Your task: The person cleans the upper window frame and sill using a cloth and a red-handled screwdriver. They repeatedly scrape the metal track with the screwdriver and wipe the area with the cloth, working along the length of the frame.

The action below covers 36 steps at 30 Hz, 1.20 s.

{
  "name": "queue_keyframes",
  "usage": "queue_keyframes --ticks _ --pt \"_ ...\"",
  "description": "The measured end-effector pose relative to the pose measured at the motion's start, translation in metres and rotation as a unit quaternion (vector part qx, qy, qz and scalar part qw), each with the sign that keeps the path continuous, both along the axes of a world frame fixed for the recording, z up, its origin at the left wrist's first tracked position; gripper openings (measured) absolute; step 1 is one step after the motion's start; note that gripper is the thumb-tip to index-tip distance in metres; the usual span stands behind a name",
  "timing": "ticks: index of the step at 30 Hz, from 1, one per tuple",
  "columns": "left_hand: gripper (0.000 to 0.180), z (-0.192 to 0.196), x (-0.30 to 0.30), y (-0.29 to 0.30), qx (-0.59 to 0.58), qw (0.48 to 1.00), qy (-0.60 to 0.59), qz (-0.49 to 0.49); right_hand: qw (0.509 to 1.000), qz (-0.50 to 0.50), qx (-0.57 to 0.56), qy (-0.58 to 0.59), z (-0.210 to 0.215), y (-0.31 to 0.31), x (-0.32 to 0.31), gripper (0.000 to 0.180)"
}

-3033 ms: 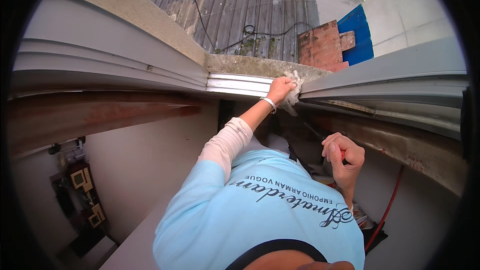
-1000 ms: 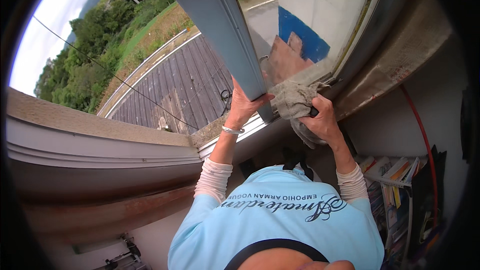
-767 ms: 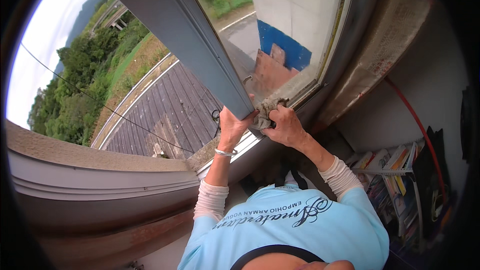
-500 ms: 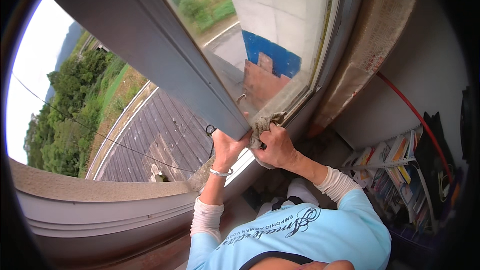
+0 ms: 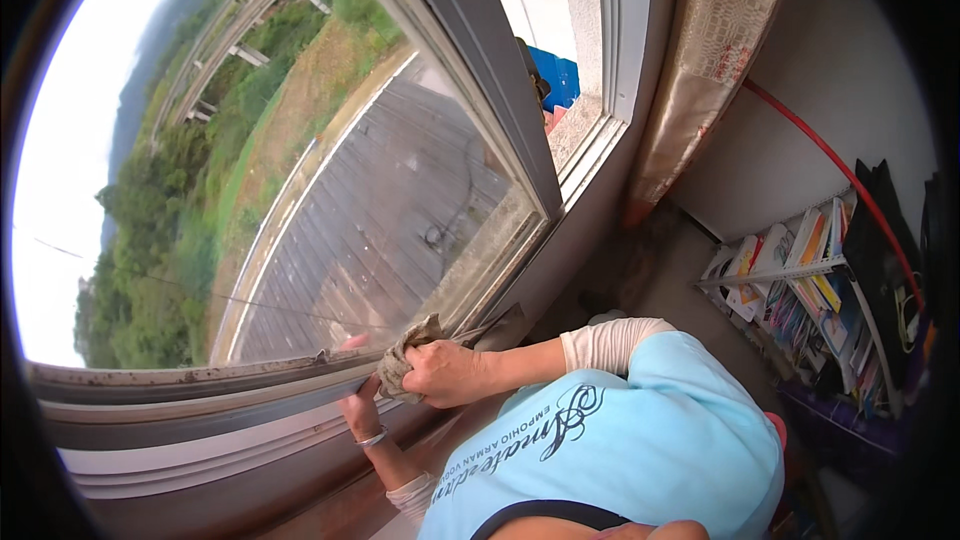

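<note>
My right hand (image 5: pixel 445 373) is closed on a crumpled grey rag (image 5: pixel 400 362) and presses it against the dirty lower rail of the window frame (image 5: pixel 240 377). My left hand (image 5: pixel 356 402), with a thin bracelet at the wrist, grips the same rail just left of and below the rag, its fingertips hooked over the edge. A grey vertical sash bar (image 5: pixel 490 80) rises above both hands. Both arms wear pale long sleeves under a light blue shirt.
Through the glass lie a corrugated roof (image 5: pixel 390 230), trees and a road. A beige patterned curtain (image 5: pixel 705 70) hangs at the right of the window. A red cable (image 5: pixel 835 165) runs down the wall above a shelf of books (image 5: pixel 800 275).
The view has swung right and down. Both hands have come down from the foot of the sash bar to the lower rail, the rag still in my right hand.
</note>
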State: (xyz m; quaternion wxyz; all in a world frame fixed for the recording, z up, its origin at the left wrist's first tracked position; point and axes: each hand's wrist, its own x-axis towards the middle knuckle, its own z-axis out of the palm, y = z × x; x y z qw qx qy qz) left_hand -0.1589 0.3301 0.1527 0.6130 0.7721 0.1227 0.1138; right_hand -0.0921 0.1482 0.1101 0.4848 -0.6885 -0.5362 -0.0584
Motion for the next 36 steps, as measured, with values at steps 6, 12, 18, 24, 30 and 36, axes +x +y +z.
queue_keyframes --ticks 6,12,18,24,30,36 --pt "0.044 0.001 -0.042 -0.023 0.152 0.969 -0.007 0.193 0.992 0.050 -0.058 0.104 -0.014 -0.064 0.015 0.021" --pt "0.011 0.069 -0.025 -0.105 0.295 0.909 0.227 -0.188 0.919 -0.191 -0.055 0.341 -0.051 -0.208 0.059 0.029" --pt "0.027 0.042 0.147 -0.241 0.504 0.745 -0.242 -0.363 0.820 -0.361 0.124 0.426 -0.047 -0.272 0.118 0.020" --pt "0.017 0.000 0.249 -0.293 0.869 0.407 -0.028 -0.278 0.839 -0.262 0.138 0.456 -0.079 -0.222 0.177 0.030" --pt "0.014 0.004 0.242 -0.283 0.866 0.354 -0.098 -0.338 0.835 -0.146 0.064 0.527 -0.100 -0.219 0.205 0.037" --pt "0.014 0.007 0.213 -0.246 0.856 0.381 -0.117 -0.328 0.842 -0.148 0.032 0.519 -0.091 -0.183 0.179 0.034"
